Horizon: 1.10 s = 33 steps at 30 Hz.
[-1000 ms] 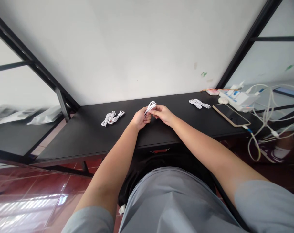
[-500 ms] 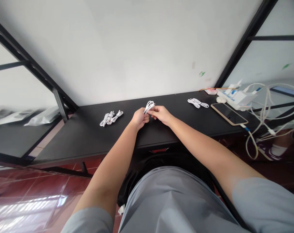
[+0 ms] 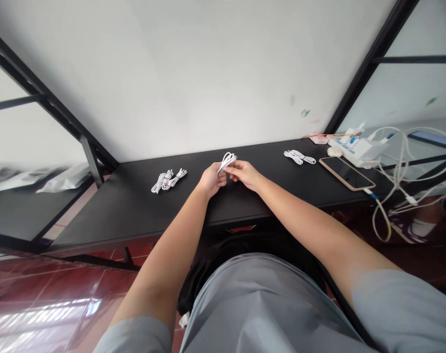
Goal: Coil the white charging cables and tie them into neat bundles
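Note:
A coiled white charging cable (image 3: 227,161) is held up over the middle of the black table (image 3: 131,201). My left hand (image 3: 210,180) is closed around its lower part, with the loops sticking out above the fist. From the right, my right hand (image 3: 244,174) pinches the same cable with thumb and fingertips; the exact grip is partly hidden. Left of my hands lie more bundled white cables (image 3: 167,180), overlapping each other. Another bundled white cable (image 3: 299,157) rests on the table to the right.
A phone (image 3: 346,172) lies face up at the right, plugged into a cable. Behind it sit a white power strip (image 3: 359,151) with plugs, a round white case (image 3: 334,151) and tangled white cables (image 3: 399,171). Plastic bags (image 3: 63,179) lie on a left shelf. A person's shoe (image 3: 410,231) shows lower right.
Both hands stay nearly in place around the cable. The cable's loops have tilted slightly to the right, and the right fingers have shifted a little along it.

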{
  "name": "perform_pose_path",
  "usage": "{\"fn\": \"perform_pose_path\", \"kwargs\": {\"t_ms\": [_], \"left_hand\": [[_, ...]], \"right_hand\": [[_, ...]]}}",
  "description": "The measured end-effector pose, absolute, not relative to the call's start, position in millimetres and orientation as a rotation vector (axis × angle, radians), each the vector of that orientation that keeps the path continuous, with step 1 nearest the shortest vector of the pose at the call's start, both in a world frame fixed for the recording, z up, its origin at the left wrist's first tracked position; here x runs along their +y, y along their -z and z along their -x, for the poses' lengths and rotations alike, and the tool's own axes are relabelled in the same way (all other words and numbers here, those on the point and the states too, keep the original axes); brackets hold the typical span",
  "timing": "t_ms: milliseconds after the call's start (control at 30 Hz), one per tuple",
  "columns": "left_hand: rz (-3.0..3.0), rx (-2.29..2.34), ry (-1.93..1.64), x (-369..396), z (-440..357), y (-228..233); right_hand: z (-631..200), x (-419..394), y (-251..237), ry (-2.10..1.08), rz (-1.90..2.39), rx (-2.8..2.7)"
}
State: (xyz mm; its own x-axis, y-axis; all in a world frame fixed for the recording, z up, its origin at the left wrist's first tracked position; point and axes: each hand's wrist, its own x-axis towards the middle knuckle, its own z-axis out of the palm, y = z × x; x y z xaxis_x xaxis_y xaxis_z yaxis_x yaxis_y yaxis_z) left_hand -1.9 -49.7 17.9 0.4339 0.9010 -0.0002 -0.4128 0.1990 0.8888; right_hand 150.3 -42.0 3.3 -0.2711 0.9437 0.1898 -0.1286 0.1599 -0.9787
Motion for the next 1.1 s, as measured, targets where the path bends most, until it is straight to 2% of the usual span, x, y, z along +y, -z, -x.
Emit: {"fn": "perform_pose_path", "kwargs": {"t_ms": [400, 767, 1100], "left_hand": [[-0.904, 0.696, -0.975, -48.2, 0.7, -15.5], [-1.211, 0.899, -1.049, -43.5, 1.2, -7.9], [-1.041, 0.694, -0.939, -47.4, 4.4, -12.1]], "right_hand": [[-149.5, -42.7, -1.8, -1.225, 0.874, -1.487], [-157.3, -36.8, 1.0, -1.139, 0.920, -1.457], [-157.7, -39.3, -2.2, -1.153, 0.942, -1.471]]}}
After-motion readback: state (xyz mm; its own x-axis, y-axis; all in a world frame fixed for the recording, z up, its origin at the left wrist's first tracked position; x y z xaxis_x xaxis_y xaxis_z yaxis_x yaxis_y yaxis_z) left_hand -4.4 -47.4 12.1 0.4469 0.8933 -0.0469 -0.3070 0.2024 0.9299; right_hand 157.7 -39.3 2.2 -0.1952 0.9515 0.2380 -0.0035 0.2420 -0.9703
